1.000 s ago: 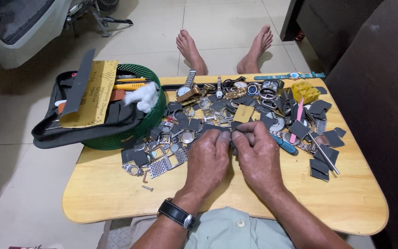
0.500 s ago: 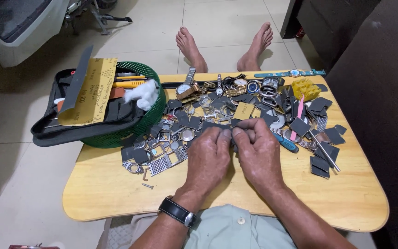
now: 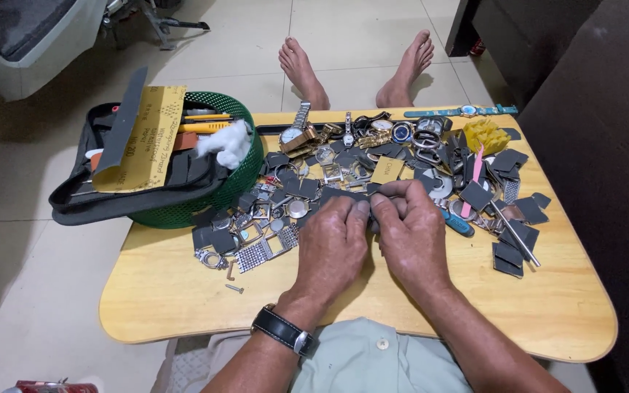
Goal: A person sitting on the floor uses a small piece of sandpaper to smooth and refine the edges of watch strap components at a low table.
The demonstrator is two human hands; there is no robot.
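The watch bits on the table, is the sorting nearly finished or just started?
Looks early. Done: a few whole watches lie lined up along the far edge. In hand: the left hand and right hand pinch something small together, too hidden to name. Left: a big mixed pile of watch parts and dark squares lies scattered across the table.

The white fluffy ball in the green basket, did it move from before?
No. The white cotton ball sits at the same spot against the green basket rim, beside the yellow sandpaper sheet.
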